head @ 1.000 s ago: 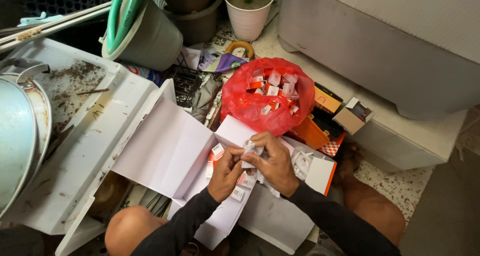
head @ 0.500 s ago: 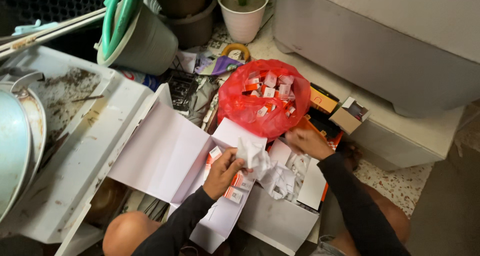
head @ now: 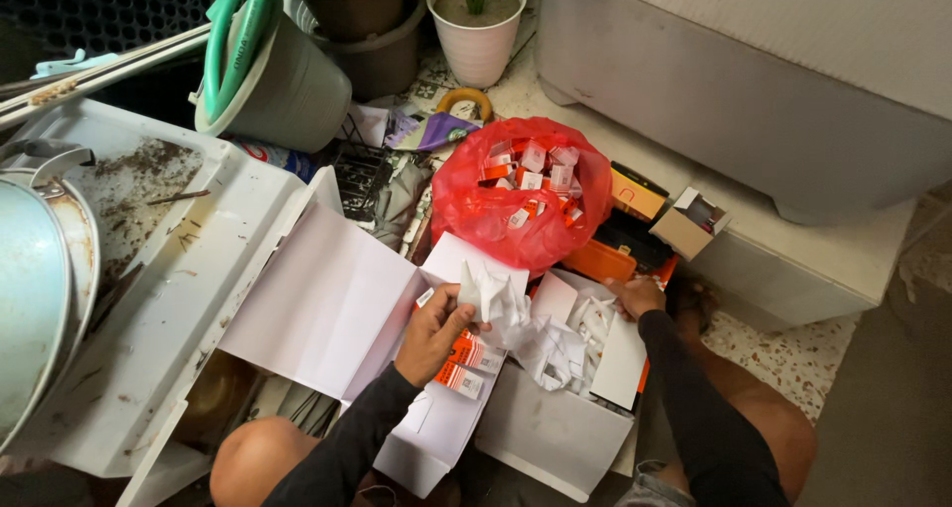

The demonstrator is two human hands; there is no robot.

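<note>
Right hand [head: 635, 297] shifted rightward (box edge); left hand [head: 433, 330] pinches crumpled paper [head: 488, 296].

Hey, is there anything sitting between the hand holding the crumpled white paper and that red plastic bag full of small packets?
Nothing visible blocks it. The left hand pinches the crumpled white paper just below the red plastic bag; only a raised white box flap lies between them. The right hand rests off to the side, on the box's far edge.

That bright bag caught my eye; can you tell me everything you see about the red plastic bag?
The red plastic bag is thin, shiny and crinkled, open at the top, sitting on the floor among boxes. Small white and orange-red packets fill it. It rests against an open white cardboard box and an orange box. Neither hand touches it.
</note>
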